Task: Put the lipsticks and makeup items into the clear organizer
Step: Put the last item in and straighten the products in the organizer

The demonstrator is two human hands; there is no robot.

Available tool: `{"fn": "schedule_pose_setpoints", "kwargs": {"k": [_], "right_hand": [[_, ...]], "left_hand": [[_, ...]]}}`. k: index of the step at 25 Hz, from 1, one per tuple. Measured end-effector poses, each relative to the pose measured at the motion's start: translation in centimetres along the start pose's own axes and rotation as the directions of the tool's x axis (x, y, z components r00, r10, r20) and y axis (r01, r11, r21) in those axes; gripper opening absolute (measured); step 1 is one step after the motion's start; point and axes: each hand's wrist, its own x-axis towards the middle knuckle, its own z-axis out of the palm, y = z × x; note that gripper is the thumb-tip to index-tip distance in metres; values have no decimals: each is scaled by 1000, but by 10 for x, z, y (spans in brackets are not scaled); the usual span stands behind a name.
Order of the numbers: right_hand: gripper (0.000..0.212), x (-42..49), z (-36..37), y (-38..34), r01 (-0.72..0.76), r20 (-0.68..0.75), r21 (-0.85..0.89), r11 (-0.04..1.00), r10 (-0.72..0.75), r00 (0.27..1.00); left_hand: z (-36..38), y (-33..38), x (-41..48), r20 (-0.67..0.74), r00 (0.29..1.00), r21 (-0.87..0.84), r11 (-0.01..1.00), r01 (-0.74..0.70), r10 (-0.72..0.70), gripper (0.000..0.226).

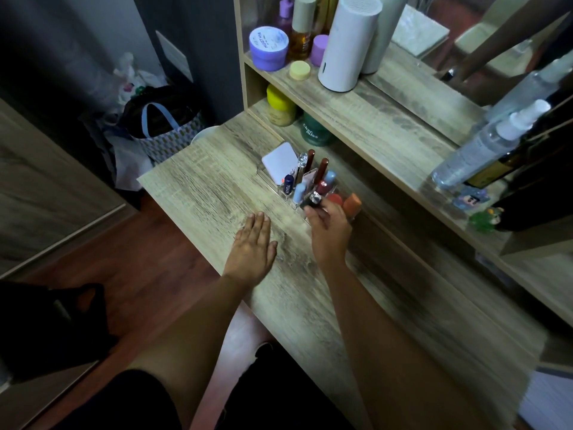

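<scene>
Left hand (252, 243) flat and spread on the wood-grain desk (198, 193); right hand (328, 232) pinching a dark lipstick tube with a silver faceted cap (313, 201).

Left palm down, fingers together, holding nothing, just beside the right. Further right, clear acrylic compartment organizer (273, 178) standing on the desk near the shelf unit, holding a white flat compact (279, 162), a navy lip balm stick (289, 184), a pale blue tube (299, 192), brown-capped wands (321, 170) and orange-capped lipsticks (352, 204). Held tube tilted at the organizer's front edge, touching or just over it; cannot tell which.
</scene>
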Motion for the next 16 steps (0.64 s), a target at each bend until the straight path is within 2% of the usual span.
{"fn": "schedule_pose_setpoints", "kwargs": {"k": [5,16], "right_hand": [[25,2,2,2,75,-98,-130,989,-88,991],[29,2,10,1,41,-48,-217,975,-53,997]], "left_hand": [[-2,1,0,-5,1000,-14,1000,-7,7,56],[-3,1,-1,-22,1000,-4,1000,-21,21,56]]}}
